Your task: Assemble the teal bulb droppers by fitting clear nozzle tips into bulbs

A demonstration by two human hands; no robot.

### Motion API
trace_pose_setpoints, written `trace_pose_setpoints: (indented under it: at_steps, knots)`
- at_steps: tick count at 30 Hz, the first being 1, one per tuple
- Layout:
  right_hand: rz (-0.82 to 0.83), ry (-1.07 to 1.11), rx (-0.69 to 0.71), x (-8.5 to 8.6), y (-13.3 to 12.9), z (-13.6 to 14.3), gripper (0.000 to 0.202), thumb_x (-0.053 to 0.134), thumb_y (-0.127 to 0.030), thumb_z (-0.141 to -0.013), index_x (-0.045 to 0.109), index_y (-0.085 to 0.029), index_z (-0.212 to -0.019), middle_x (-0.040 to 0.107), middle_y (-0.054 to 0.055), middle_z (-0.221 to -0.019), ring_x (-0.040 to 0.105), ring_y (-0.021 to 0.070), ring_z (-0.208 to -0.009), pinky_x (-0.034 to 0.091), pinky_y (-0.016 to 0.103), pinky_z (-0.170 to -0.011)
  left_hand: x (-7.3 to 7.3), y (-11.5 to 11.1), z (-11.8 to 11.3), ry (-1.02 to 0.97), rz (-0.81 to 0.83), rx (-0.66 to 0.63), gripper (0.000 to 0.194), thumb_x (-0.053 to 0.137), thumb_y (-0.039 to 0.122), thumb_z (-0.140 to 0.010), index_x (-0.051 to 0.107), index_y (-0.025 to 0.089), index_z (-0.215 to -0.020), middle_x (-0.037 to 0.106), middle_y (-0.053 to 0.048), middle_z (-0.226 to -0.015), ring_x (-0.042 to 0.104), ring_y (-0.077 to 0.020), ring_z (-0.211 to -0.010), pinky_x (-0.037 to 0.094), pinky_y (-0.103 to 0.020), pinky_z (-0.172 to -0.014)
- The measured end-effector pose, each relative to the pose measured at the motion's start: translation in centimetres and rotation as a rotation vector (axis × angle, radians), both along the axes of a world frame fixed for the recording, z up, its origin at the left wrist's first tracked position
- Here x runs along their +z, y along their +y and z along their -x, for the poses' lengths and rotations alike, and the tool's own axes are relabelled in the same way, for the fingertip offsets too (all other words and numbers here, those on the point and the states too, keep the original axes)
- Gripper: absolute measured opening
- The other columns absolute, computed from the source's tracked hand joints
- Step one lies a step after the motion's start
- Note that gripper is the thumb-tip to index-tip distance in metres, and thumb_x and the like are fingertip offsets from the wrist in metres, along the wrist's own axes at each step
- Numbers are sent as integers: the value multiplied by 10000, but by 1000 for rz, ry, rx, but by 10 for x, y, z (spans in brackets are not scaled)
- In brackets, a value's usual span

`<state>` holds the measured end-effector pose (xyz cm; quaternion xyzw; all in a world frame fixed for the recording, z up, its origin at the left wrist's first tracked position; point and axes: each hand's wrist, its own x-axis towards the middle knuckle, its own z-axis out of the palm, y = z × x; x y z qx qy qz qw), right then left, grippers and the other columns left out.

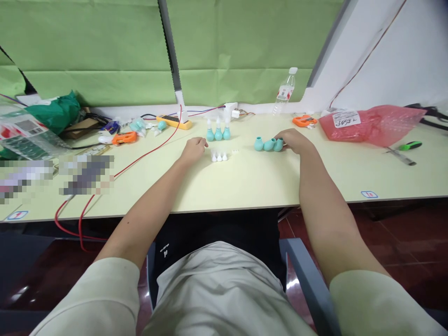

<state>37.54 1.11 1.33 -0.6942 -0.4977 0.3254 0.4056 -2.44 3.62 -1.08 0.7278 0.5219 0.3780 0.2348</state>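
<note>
On the table (245, 186) three white nozzles (219, 157) stand in a short row. Just beyond them three capped bulbs (218, 134) stand upright, each teal with a white top; these look finished. To the right of the nozzles are three bare bulbs (269, 145) with no white top: the left one is upright, the middle one tilts. By the counts, half the work seems done, with three bulbs and three nozzles left unjoined. Some tiny white bits (235, 150) lie just right of the nozzles, too small to make out.

The left hand (194, 150) is just left of the nozzles, fingers curled; I cannot tell whether it pinches anything. The right hand (292, 140), well right of the nozzles, appears to grasp the right bulb (278, 145), its fingers partly hidden.
</note>
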Motion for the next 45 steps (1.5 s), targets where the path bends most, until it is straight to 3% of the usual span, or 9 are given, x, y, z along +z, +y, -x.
trace_pose_setpoints:
  at_steps: [3,8,13,17,19,22,28,37,45]
  knots:
    - [22,-16,-36,0,3,-2,89,733,-220,-811,697,-157,-760,632,66,-671,607,192,-601,562,350,-613,0,1,0,17,-1,2,381,416,357,-942,716,170,-799,686,-74,-756,583,-211,-746,410,-323,-737]
    - [-9,-79,-19,3,1,-4,243,709,-388,-886,729,-152,-837,706,106,-827,643,198,-686,566,338,-657,-1,2,0,21,-1,8,395,410,374,-951,716,171,-807,684,-67,-748,579,-207,-731,407,-322,-733]
    - [-160,-365,179,11,-14,6,388,686,-550,-897,774,-199,-1035,739,98,-1125,659,234,-988,529,327,-858,-2,3,0,13,-9,6,410,411,398,-960,716,173,-802,661,-63,-726,585,-203,-713,401,-326,-714]
    - [-142,-553,289,14,-17,20,573,756,-577,-810,697,-311,-1315,644,93,-1357,619,297,-1162,492,412,-1004,-3,3,1,10,-8,1,420,405,407,-963,722,176,-813,658,-63,-724,582,-204,-711,400,-327,-710]
    - [-85,-643,330,15,-16,26,636,794,-572,-763,674,-346,-1346,620,101,-1356,586,335,-1207,475,465,-1043,-2,2,1,9,-8,2,424,402,411,-965,723,176,-819,661,-65,-730,581,-206,-715,401,-326,-713]
    - [-41,-741,330,17,-17,32,577,782,-568,-769,695,-351,-1296,608,116,-1327,525,388,-1261,441,550,-1071,-2,2,2,11,-4,7,425,402,417,-967,722,178,-823,664,-63,-737,573,-202,-706,402,-325,-712]
    - [-226,-728,306,19,-19,38,518,733,-464,-836,674,-356,-1339,654,65,-1358,446,382,-1357,418,557,-1094,-3,3,1,12,3,5,418,406,413,-967,721,174,-829,657,-62,-728,584,-202,-710,404,-322,-706]
    - [-97,-690,296,17,-13,32,640,777,-266,-750,677,-265,-1383,724,79,-1266,648,307,-1114,544,434,-957,-2,2,1,32,-7,6,428,400,410,-977,723,173,-825,671,-67,-744,597,-207,-729,415,-331,-723]
    - [-152,-686,298,13,-8,26,484,700,-116,-733,747,-220,-1203,741,76,-1208,688,272,-1037,567,358,-832,-4,5,1,30,-13,6,428,405,409,-979,727,169,-830,670,-68,-734,594,-206,-713,414,-334,-715]
